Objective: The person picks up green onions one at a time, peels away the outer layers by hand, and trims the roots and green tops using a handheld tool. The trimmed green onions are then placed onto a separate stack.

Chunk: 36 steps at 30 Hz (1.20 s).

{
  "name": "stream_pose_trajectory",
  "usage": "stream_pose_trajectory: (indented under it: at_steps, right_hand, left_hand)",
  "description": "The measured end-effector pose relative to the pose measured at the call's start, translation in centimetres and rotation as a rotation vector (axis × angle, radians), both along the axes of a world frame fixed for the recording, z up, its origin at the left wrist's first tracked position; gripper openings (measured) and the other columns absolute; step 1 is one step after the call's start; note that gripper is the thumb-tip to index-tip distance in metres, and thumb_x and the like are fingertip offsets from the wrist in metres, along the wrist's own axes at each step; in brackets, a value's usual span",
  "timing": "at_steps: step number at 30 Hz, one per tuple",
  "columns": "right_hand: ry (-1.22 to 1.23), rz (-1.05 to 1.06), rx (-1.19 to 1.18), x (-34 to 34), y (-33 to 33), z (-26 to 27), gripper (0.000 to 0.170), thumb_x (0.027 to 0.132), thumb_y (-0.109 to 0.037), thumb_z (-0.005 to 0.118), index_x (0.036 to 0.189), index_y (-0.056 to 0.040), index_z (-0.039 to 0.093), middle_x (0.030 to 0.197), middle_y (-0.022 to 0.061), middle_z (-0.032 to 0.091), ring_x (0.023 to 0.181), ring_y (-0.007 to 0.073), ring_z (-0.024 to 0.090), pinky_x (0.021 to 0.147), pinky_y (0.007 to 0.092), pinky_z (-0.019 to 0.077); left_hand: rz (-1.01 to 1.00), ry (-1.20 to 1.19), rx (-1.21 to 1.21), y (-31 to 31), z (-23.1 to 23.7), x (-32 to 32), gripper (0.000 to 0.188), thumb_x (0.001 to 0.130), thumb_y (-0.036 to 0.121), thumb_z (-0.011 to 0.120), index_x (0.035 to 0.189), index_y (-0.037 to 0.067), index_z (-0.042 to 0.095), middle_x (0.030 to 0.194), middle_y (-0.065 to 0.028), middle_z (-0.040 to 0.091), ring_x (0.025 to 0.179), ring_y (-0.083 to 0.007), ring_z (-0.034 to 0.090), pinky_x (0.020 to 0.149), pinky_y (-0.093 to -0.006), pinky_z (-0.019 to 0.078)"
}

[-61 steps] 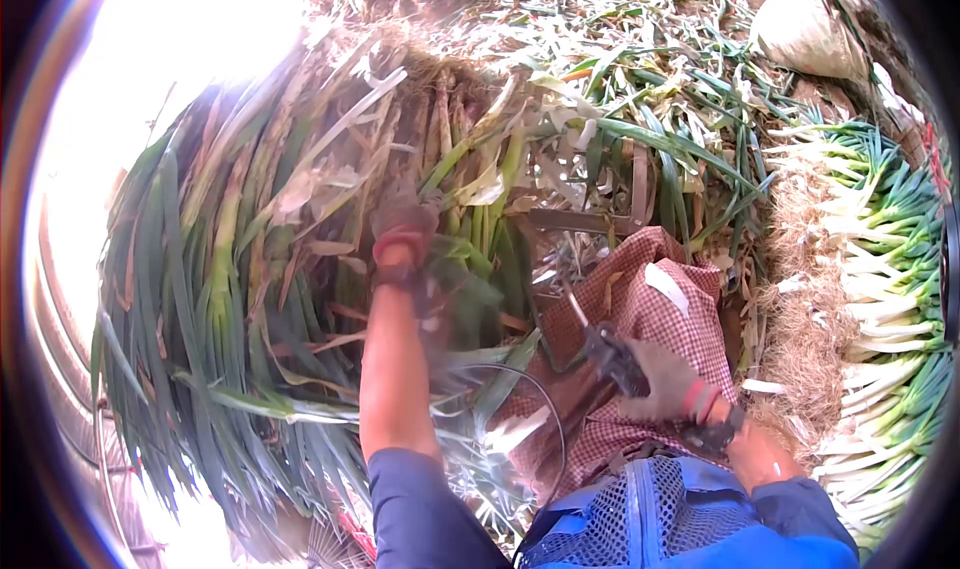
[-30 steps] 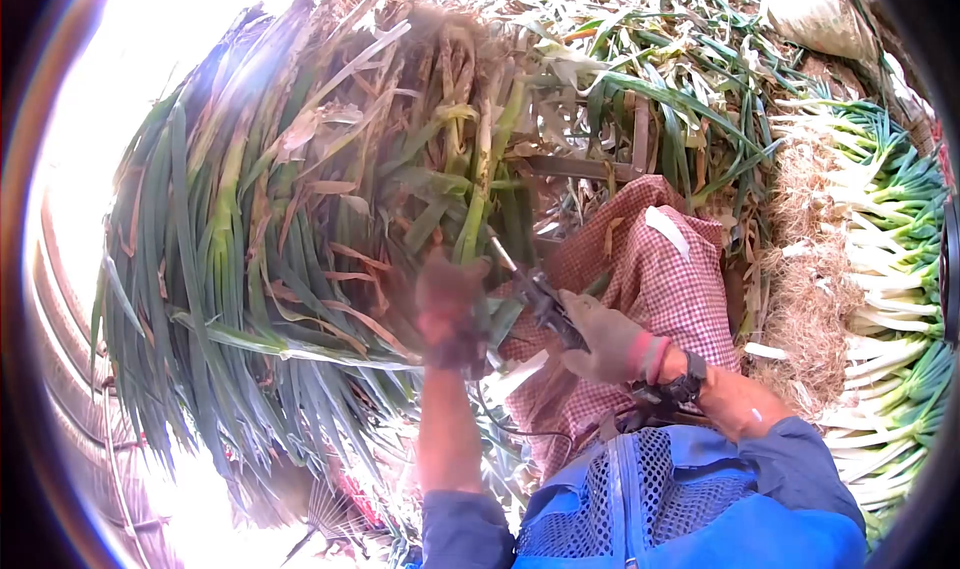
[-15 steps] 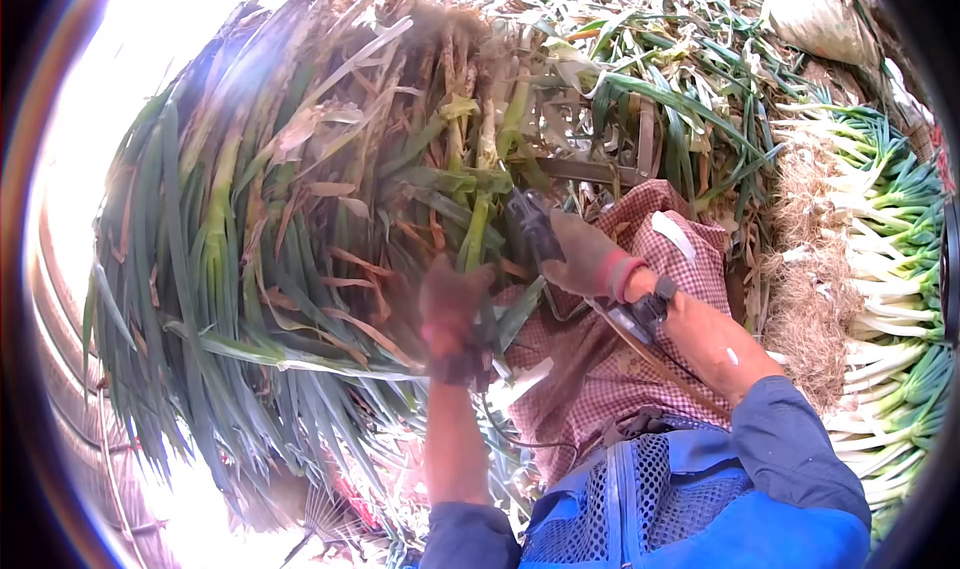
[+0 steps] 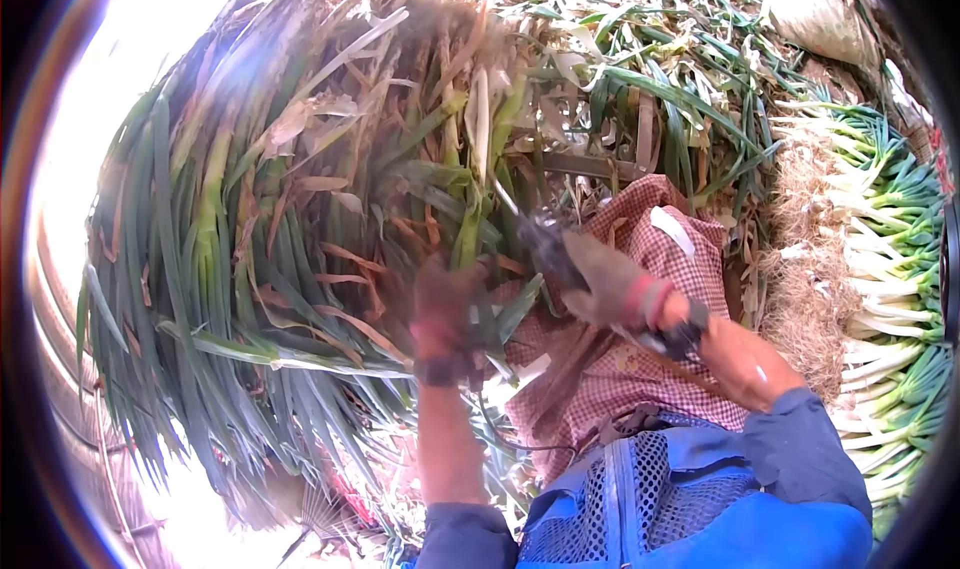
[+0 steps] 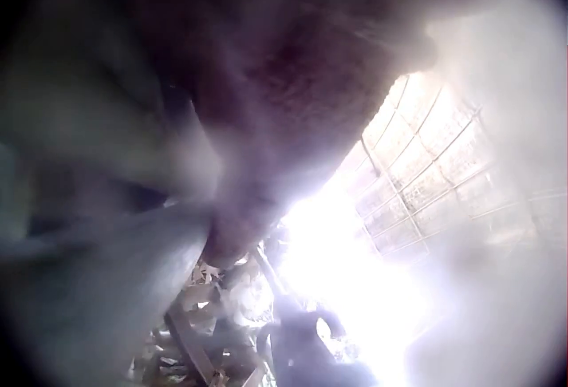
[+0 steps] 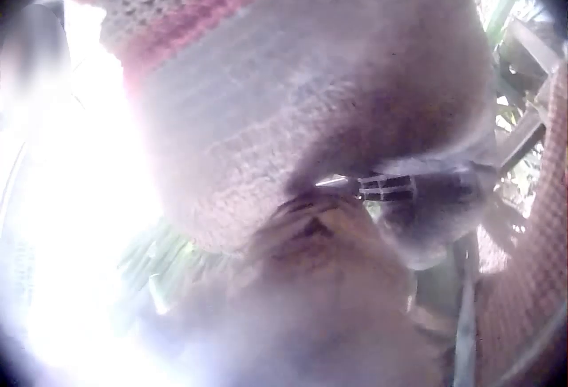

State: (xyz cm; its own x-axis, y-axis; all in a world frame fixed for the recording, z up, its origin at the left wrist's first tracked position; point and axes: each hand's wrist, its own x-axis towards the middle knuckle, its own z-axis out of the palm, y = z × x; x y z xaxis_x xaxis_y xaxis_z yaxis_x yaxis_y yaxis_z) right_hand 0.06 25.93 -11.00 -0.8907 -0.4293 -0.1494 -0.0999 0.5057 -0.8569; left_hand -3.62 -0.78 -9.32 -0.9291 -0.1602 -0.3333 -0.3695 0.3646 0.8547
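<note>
In the head view, my gloved left hand [image 4: 445, 304], somewhat blurred, grips a green onion [image 4: 468, 231] by its leaves. Its pale stalk points away from me toward the roots. A black air blow gun [image 4: 550, 249] with a thin metal nozzle is held in my gloved right hand [image 4: 605, 279], its tip close beside that stalk. The left wrist view is mostly filled by the dark glove [image 5: 284, 94], with blurred leaves [image 5: 115, 263] beside it. From the right wrist, curled glove fingers [image 6: 328, 254] show around the blow gun's dark body [image 6: 435, 205].
A large heap of untrimmed green onions [image 4: 200, 239] lies at left. Loose peelings [image 4: 660, 59] cover the ground ahead, around a metal frame [image 4: 590, 166]. Cleaned green onions [image 4: 880, 299] lie in a row at right, roots inward. A checked cloth [image 4: 650, 229] covers my lap.
My left hand has come back from the heap, now holding a green onion. The right hand moved left and forward to the stalk, then slightly back. The stalk looks whiter.
</note>
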Motion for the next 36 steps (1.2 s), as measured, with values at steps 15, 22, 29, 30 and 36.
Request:
stream_pose_trajectory:
  at_steps: [15, 22, 29, 30, 36]
  right_hand:
    - [0.021, 0.125, 0.014, 7.4, 0.8, 0.5, 0.094, 0.09, -0.027, 0.076, 0.156, 0.0209, 0.03, 0.135, 0.0398, 0.056, 0.122, 0.0522, 0.064, 0.109, 0.0507, 0.0523]
    - [-0.057, 0.224, -0.041, 9.2, 0.4, -0.3, 0.094, 0.09, -0.028, 0.076, 0.156, 0.0216, 0.031, 0.141, 0.0413, 0.054, 0.129, 0.0531, 0.06, 0.114, 0.051, 0.0489]
    - [0.007, 0.034, 0.054, 5.4, 0.0, 0.2, 0.077, 0.089, -0.025, 0.076, 0.145, 0.0131, 0.04, 0.126, 0.0354, 0.06, 0.117, 0.0508, 0.065, 0.105, 0.054, 0.0526]
    - [-0.049, 0.006, 0.078, 3.8, -0.3, 0.4, 0.068, 0.089, -0.023, 0.075, 0.139, 0.0108, 0.045, 0.123, 0.0339, 0.061, 0.115, 0.0496, 0.066, 0.103, 0.0547, 0.0532]
    - [0.022, -0.111, 0.136, -6.3, -1.7, -3.2, 0.049, 0.088, -0.019, 0.073, 0.125, 0.0059, 0.053, 0.112, 0.0296, 0.066, 0.106, 0.048, 0.069, 0.097, 0.053, 0.0554]
  left_hand:
    - [0.001, -0.039, -0.028, -1.8, -2.0, 1.5, 0.019, 0.105, 0.013, 0.068, 0.117, 0.001, 0.077, 0.088, 0.0034, 0.069, 0.074, -0.0078, 0.058, 0.067, -0.0255, 0.0495]
    - [0.039, -0.085, 0.019, -2.4, -2.8, 1.3, 0.02, 0.105, 0.013, 0.067, 0.117, 0.0, 0.077, 0.091, 0.0025, 0.07, 0.074, -0.0086, 0.06, 0.068, -0.0255, 0.0505]
    - [0.037, -0.014, -0.057, -2.5, -3.3, 1.3, 0.022, 0.105, 0.015, 0.069, 0.117, 0.0, 0.078, 0.092, 0.002, 0.071, 0.076, -0.0077, 0.061, 0.069, -0.0246, 0.0509]
    - [0.03, -0.038, -0.044, -2.3, -2.9, 1.6, 0.022, 0.104, 0.015, 0.069, 0.117, 0.0, 0.078, 0.092, 0.0021, 0.071, 0.075, -0.0078, 0.061, 0.069, -0.0244, 0.0508]
    - [0.004, -0.067, 0.044, -1.2, -2.3, 2.5, 0.024, 0.102, 0.012, 0.074, 0.12, -0.003, 0.075, 0.094, -0.0008, 0.073, 0.077, -0.0083, 0.062, 0.069, -0.0247, 0.0517]
